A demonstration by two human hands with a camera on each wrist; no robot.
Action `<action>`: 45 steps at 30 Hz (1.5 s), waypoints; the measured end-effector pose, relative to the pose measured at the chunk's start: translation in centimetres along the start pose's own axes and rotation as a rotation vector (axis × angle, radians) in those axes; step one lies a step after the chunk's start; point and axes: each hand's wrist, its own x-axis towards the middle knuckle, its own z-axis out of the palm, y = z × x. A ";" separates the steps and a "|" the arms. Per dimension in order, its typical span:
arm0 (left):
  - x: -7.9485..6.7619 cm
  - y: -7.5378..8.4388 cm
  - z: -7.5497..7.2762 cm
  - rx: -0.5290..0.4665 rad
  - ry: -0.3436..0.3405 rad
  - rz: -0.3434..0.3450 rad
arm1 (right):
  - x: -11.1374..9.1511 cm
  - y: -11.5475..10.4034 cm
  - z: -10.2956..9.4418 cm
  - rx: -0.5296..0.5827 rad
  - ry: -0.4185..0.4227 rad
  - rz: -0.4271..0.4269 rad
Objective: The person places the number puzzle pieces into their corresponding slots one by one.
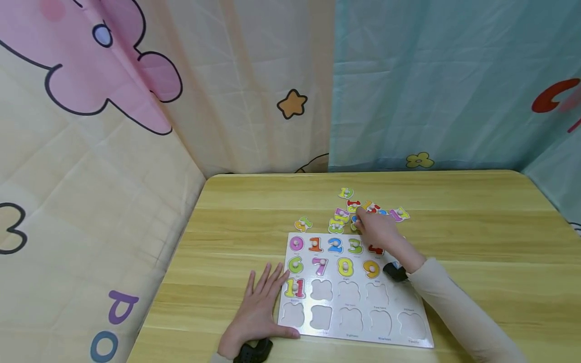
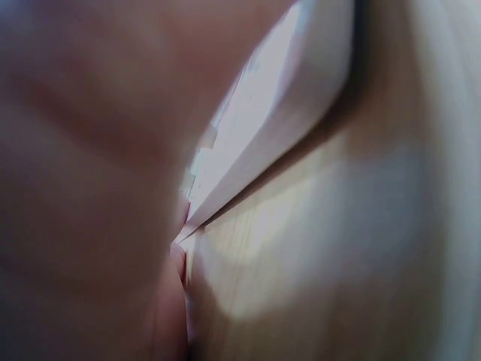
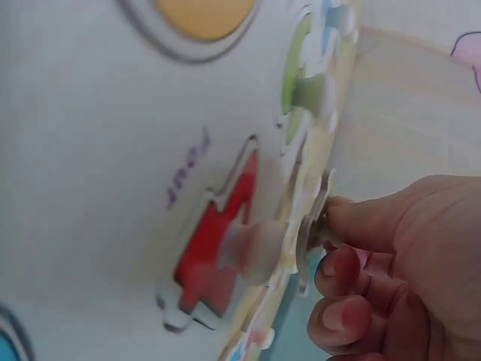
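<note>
A white number puzzle board (image 1: 336, 302) lies on the table, with the pegged numbers 0 to 4, 6 to 9 and 11 in their recesses. Spread fingers of my left hand (image 1: 259, 307) rest along its left edge, the thumb at the near corner. Beyond the far edge, my right hand (image 1: 380, 232) reaches into loose number pieces. In the right wrist view, its thumb and fingertips pinch a thin puzzle piece (image 3: 314, 226), seen edge-on, so its number is hidden. The red 4 (image 3: 218, 241) sits close by in the board. My left palm (image 2: 90, 180) fills much of the left wrist view.
Several loose number pieces lie beyond the board, among them a yellow-green one (image 1: 346, 193) farthest back, a purple-and-yellow one (image 1: 399, 214) at the right and an orange-green one (image 1: 303, 224) at the left. Curtains (image 1: 254, 101) hang behind the wooden table (image 1: 218, 242).
</note>
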 end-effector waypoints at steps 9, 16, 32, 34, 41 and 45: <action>0.1 -0.1 0.1 0.011 -0.005 0.000 | -3.2 -2.8 0.2 -0.007 0.066 -0.108; 0.4 -0.1 -0.1 0.003 -0.007 0.005 | -6.0 -5.9 1.6 -0.010 0.037 -0.238; 0.5 -0.1 0.0 0.022 -0.020 0.005 | -7.7 -8.9 4.3 0.051 -0.120 -0.346; 0.5 -0.1 0.1 0.023 -0.021 0.003 | -7.5 -9.0 4.3 0.071 -0.144 -0.329; 0.3 -0.1 -0.1 -0.001 -0.018 -0.010 | -7.0 -9.3 4.3 0.095 -0.156 -0.332; 0.2 -0.2 0.0 0.001 -0.009 -0.009 | -6.8 -9.4 4.4 0.102 -0.148 -0.341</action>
